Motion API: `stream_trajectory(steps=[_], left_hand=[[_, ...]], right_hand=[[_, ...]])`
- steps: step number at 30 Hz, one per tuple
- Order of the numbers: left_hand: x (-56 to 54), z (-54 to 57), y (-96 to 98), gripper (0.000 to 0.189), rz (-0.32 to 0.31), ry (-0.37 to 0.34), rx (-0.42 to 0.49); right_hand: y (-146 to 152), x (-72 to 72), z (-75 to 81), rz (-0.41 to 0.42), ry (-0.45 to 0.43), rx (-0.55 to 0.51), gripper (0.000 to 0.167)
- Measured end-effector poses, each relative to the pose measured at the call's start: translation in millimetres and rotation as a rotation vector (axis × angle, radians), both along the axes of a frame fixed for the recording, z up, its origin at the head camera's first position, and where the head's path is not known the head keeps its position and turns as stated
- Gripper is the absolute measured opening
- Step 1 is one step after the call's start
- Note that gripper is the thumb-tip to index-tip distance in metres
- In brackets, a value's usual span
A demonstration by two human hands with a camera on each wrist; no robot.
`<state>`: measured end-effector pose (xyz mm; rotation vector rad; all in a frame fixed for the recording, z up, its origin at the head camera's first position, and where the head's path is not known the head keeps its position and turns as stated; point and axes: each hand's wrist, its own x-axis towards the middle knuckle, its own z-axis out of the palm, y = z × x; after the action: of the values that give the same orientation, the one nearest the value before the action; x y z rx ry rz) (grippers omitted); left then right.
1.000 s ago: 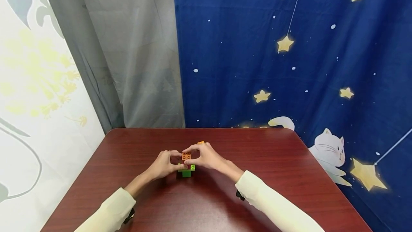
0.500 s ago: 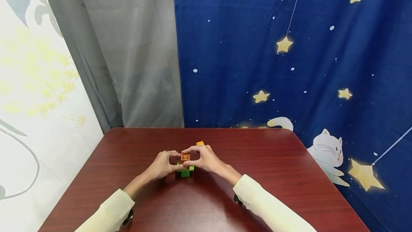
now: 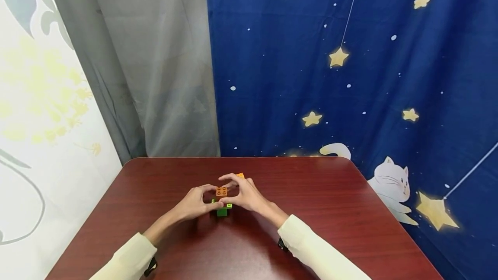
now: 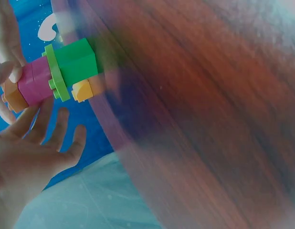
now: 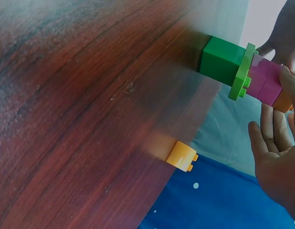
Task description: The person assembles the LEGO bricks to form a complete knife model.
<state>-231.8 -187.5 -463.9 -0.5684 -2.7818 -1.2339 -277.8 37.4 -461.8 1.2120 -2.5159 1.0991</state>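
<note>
A small stack of toy building blocks stands on the table. Its base is a dark green block [image 5: 221,59], topped by a wider light green plate [image 5: 242,71]. Above the plate sit two magenta bricks [image 4: 35,81] and, uppermost, an orange brick [image 3: 221,191] with studs facing up. My left hand [image 3: 192,202] holds the stack around the magenta bricks, thumb in front and index finger behind. On the other side my right hand [image 3: 249,195] has its fingers spread, with the index finger raised off the orange brick and the thumb close by the left thumb.
A lone yellow-orange brick [image 5: 181,155] rests on the table beyond the right hand. The dark red wooden table [image 3: 311,211] ends at a rounded far edge, with a grey curtain [image 3: 175,77] and a blue star-patterned curtain [image 3: 272,55] behind it.
The right hand's index finger has lifted away from the orange brick and its grip has widened. The left hand stays at the stack. The head view has shifted slightly.
</note>
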Motion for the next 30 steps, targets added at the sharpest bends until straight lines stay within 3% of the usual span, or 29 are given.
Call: stream_trajectory(steps=[4,8,10,16,22,30], left_hand=[[0.8,1.5,2.1,0.056,0.025,0.085,0.050],[-3.0,2.0,4.7,0.041,-0.011,0.215,0.057],[-4.7,1.7,5.6,0.034,-0.023,0.245,0.054],[-6.5,2.6,5.5,0.027,-0.043,0.264,0.069],[-6.6,2.5,2.0,0.027,-0.053,0.254,0.081],[-9.3,1.1,3.3,0.027,-0.057,0.241,0.088]], right_hand=[[-1,-1.2,-1.4,-0.008,0.004,0.017,0.068],[-1,-2.1,-1.7,-0.016,0.005,0.009,0.071],[-1,-1.9,-1.8,-0.030,-0.002,0.019,0.072],[-1,0.0,-3.6,-0.053,0.016,0.034,0.071],[-2,2.6,-3.5,-0.007,0.065,0.017,0.068],[9,0.7,8.1,0.068,0.000,0.041,0.063]])
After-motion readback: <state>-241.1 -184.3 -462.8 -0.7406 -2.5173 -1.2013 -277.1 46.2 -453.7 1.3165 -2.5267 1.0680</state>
